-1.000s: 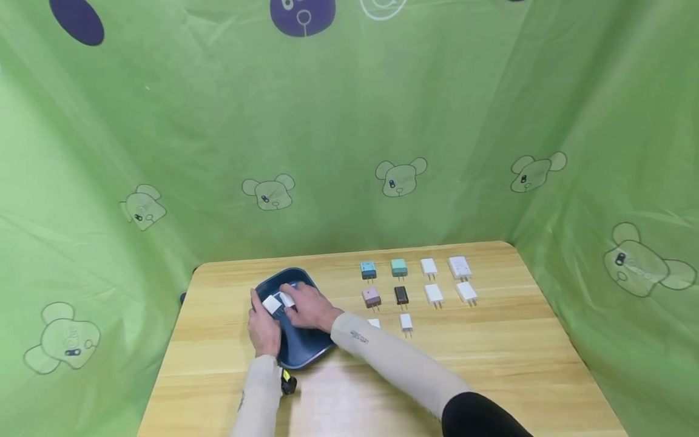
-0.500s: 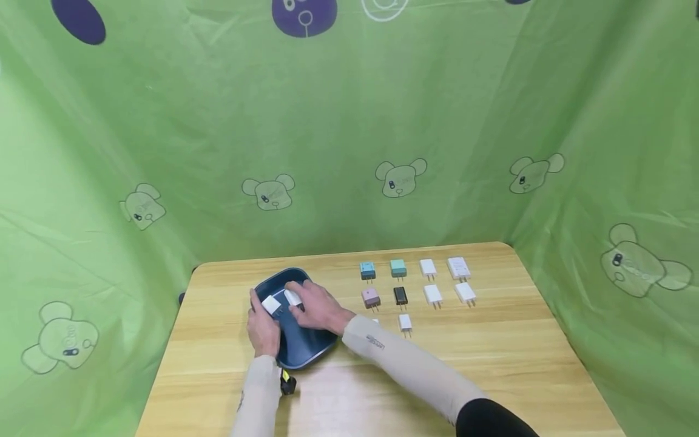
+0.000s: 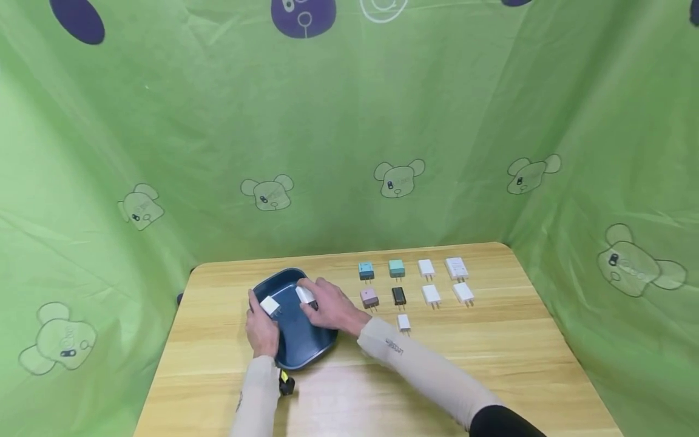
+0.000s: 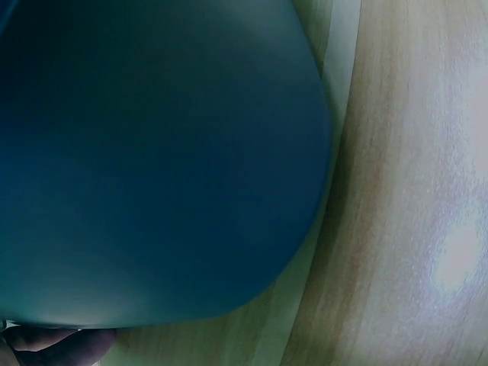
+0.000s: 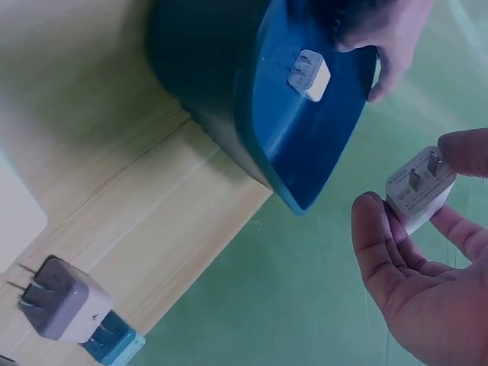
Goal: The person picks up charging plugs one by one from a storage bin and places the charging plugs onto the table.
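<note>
My left hand (image 3: 262, 332) grips the left side of a dark blue tub (image 3: 303, 349), which stands tilted on the table. Inside the tub lies one white charger plug (image 3: 270, 306), close to the left fingers; the right wrist view shows its prongs too. My right hand (image 3: 334, 308) pinches a second white charger plug (image 5: 421, 187) between thumb and fingers, its two prongs facing the wrist camera. In the head view this plug overlaps the tub's right side. Mostly the tub's blue wall (image 4: 175, 168) fills the left wrist view, with fingertips (image 4: 65, 347) at its lower edge.
Right of the tub, charger plugs stand in rows: a blue one (image 3: 366, 271), a green one (image 3: 396, 268), a pink one (image 3: 369, 297), a black one (image 3: 399, 295) and several white ones (image 3: 431, 294). Green printed cloth (image 3: 338, 121) surrounds the wooden table (image 3: 491, 364).
My right hand has moved right across the tub, lifting the pinched plug away from the other one. My right forearm now covers a white plug seen earlier beside it. The left hand keeps its place.
</note>
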### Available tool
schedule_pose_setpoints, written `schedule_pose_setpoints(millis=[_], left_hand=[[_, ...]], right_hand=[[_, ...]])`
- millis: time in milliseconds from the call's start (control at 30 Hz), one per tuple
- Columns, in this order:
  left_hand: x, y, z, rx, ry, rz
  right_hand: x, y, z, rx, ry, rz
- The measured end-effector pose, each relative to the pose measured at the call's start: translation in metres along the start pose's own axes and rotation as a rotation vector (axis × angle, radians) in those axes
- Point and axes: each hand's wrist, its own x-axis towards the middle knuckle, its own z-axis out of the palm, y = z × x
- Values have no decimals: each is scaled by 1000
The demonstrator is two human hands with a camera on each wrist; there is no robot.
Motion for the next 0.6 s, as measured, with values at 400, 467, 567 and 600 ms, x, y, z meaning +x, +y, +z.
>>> schedule_pose_setpoints(millis=[400, 467, 567, 600], left_hand=[[-2, -1, -2, -15, 4, 4], [-1, -1, -2, -11, 8, 7], [-1, 0, -2, -1, 5, 5], [-1, 0, -3, -2, 1, 1]], right_hand=[[-20, 25, -8, 121, 46, 92], [-23, 31, -11, 135, 64, 101], [-30, 40, -17, 154, 98, 109], [-32, 43, -19, 159, 104, 118]])
